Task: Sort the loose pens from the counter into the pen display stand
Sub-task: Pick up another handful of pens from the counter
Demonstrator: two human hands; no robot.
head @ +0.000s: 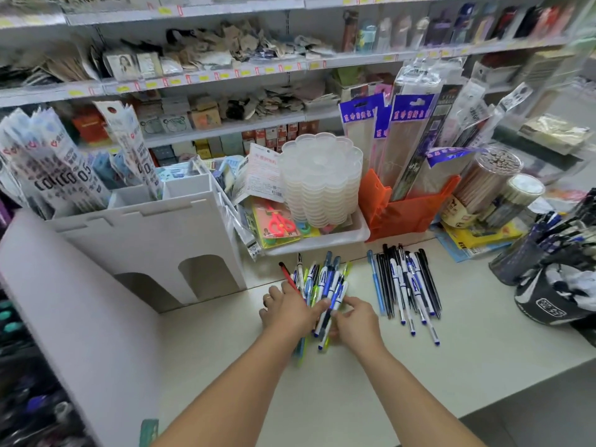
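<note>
The mixed pen heap [322, 285] is being gathered on the surface [451, 366] — the left hand [290, 309] and right hand [354, 321] are curled around it from both sides, so nothing rolls. A sorted row [406, 282] lies just beside; the display stand [145, 233] waits at left.

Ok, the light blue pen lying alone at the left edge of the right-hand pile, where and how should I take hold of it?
Pinch the light blue pen at mid-barrel, coming from above with the pinch across its width. It lies flat on the counter, running away from you. Its left side faces bare counter, while black pens crowd its right, so slide one finger in from the open left. The right hand is nearer.
</note>
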